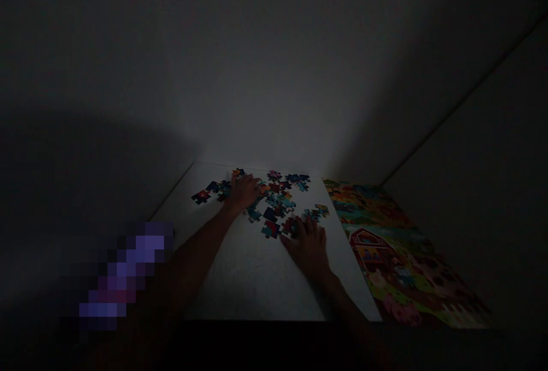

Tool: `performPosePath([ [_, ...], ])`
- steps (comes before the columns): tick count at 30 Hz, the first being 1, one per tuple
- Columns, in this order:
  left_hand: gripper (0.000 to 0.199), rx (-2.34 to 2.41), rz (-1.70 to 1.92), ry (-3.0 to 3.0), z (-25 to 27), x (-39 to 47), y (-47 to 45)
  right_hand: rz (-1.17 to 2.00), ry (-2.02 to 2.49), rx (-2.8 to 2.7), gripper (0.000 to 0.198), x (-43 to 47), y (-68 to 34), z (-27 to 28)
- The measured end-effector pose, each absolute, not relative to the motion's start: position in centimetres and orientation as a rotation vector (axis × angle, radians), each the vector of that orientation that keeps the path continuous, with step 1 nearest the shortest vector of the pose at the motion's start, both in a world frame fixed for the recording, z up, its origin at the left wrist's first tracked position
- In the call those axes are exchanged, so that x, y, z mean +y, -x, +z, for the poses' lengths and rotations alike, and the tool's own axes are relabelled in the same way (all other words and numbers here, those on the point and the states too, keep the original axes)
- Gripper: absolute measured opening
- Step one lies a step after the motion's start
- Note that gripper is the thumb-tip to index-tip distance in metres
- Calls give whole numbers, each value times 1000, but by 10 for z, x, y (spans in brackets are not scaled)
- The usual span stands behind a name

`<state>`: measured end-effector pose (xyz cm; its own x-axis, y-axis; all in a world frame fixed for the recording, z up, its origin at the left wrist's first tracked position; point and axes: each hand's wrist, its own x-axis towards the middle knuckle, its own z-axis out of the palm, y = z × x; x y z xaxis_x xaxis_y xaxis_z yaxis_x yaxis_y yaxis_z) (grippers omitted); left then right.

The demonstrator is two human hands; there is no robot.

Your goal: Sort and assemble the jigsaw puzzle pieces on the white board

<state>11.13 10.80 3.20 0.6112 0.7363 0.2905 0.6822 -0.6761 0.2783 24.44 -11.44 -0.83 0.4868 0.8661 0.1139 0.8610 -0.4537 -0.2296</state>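
Colourful jigsaw puzzle pieces (274,202) lie loosely scattered over the far half of a white board (257,279). My left hand (245,191) rests on the pieces at the far left, fingers spread and pointing away from me. Closer to me on the right, my right hand (309,240) lies with its fingers apart at the near edge of the pile, touching pieces there. A red and blue piece (271,229) sits just left of its fingertips. At the far left lies a dark piece (201,196) with an orange patch. What is beneath both palms is hidden.
Right of the board lies a printed farm picture (381,257) with a red barn and animals. A pale wall (265,85) rises behind the board. A blurred purple patch (124,274) shows at the lower left. The light is dim.
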Motion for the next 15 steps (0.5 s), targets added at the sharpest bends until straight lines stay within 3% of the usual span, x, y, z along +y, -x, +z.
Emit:
performPosePath([
  [4,44,1525,578,-2564,21,117,-50,55,2552,-1305,77,-66,-249,5],
  [10,50,1497,508,-2733,-4,34,-30,165,2252,-1462,66,-16,-250,15],
  [15,54,1473,526,-2797,-11,-34,-47,282,1969,-1622,35,0,-244,28],
])
